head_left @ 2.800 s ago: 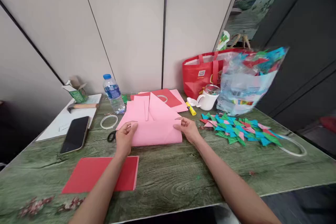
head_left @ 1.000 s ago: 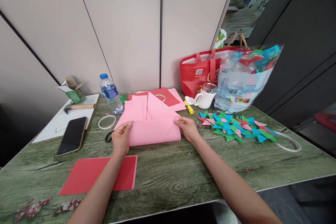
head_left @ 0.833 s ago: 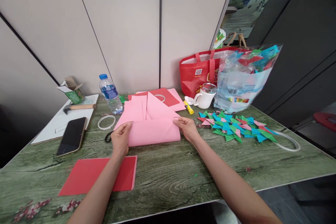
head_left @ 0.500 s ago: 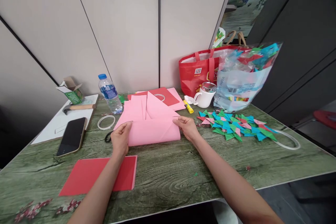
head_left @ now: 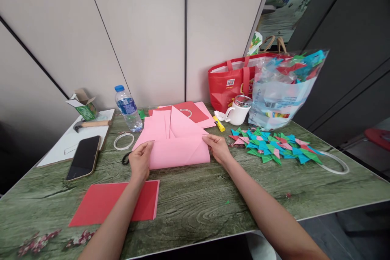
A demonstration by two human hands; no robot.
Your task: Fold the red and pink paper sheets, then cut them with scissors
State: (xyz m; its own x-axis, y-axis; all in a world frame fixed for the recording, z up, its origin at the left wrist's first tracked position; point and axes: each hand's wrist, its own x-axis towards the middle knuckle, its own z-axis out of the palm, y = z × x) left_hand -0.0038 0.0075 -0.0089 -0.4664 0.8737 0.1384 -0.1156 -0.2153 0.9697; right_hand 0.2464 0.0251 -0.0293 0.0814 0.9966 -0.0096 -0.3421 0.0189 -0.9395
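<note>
A folded sheet of pink paper (head_left: pixel 179 153) is stretched between my two hands above the table. My left hand (head_left: pixel 141 158) pinches its left end with thumb and fingers. At the upper right corner, my right hand (head_left: pixel 217 147) grips the sheet the same way. Behind it lie more pink papers (head_left: pixel 155 124), some folded, partly covered by the held sheet. Black scissor handles (head_left: pixel 125 158) peek out beside my left hand. A stack of red paper (head_left: pixel 105 203) with pink edges lies under my left forearm.
On the left are a phone (head_left: pixel 83 157), a hammer (head_left: pixel 91 124), a tape roll (head_left: pixel 124 141) and a water bottle (head_left: pixel 128 107). Folded paper pieces (head_left: pixel 271 144) are heaped at right, before a white mug (head_left: pixel 239 111), a glue stick (head_left: pixel 218 123) and a plastic bag (head_left: pixel 274 101).
</note>
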